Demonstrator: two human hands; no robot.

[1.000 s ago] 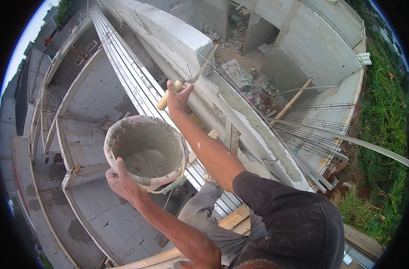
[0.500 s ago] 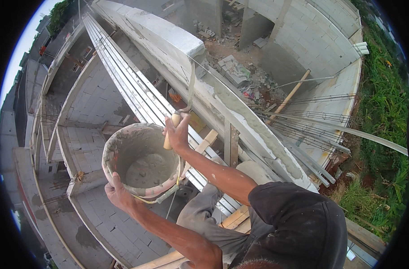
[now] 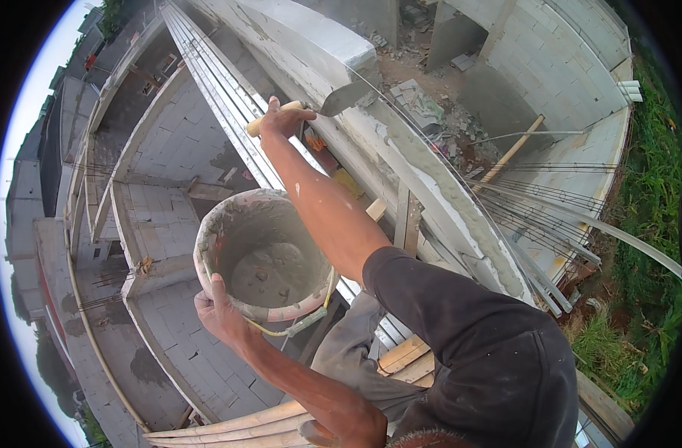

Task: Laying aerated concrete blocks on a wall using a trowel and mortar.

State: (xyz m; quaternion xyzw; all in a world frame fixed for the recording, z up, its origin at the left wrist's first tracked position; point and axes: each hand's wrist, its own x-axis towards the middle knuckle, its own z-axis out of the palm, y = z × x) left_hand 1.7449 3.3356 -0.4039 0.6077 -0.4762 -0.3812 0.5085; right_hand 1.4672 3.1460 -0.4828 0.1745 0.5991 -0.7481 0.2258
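My left hand grips the near left rim of a mortar-caked bucket, thumb over the edge. Wet grey mortar lies in its bottom, and a yellowish cord handle hangs at the near side. Beyond the bucket, my right hand is closed round the wooden handle of a trowel. Its blade points right, its flat face against or just over the side of the block wall, near the end of a white block. Whether the blade touches the wall, I cannot tell.
A strip of mortar runs along the wall top, with a thin string line above it. Long metal channels and bamboo poles lie beside and under me. Lower block-walled rooms drop away left; rubble lies beyond the wall.
My right hand has carried the trowel from the bucket's right rim, forward and up to the wall. The blade has turned from edge-on to flat. My left hand keeps its hold on the bucket.
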